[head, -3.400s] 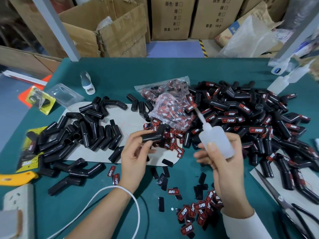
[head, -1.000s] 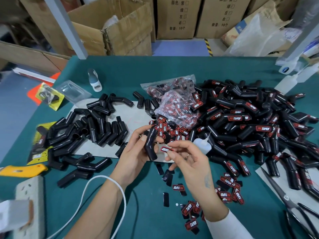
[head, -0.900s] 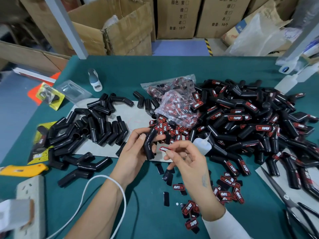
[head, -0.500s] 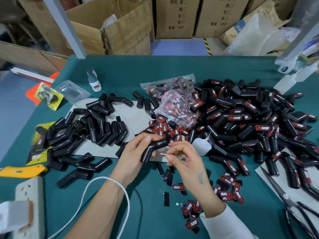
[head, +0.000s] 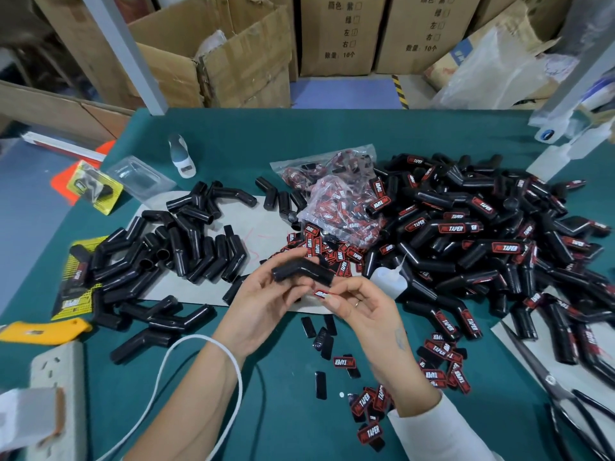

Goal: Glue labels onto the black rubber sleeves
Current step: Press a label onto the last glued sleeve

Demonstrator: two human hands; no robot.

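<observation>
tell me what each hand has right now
Left hand: holding a bent black rubber sleeve.
Right hand: pinching a small red-and-black label.

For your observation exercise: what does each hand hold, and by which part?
The left hand holds a bent black rubber sleeve around its left half. The right hand pinches a small red-and-black label at its right end.

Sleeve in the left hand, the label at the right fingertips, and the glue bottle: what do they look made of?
Sleeve: matte black rubber by its look, with dull soft highlights and a moulded bend.
Label: small red-and-black printed tag, slightly glossy; plastic or rubber, cannot tell.
Glue bottle: translucent whitish plastic, likely soft and squeezable, with a thin nozzle.
</observation>
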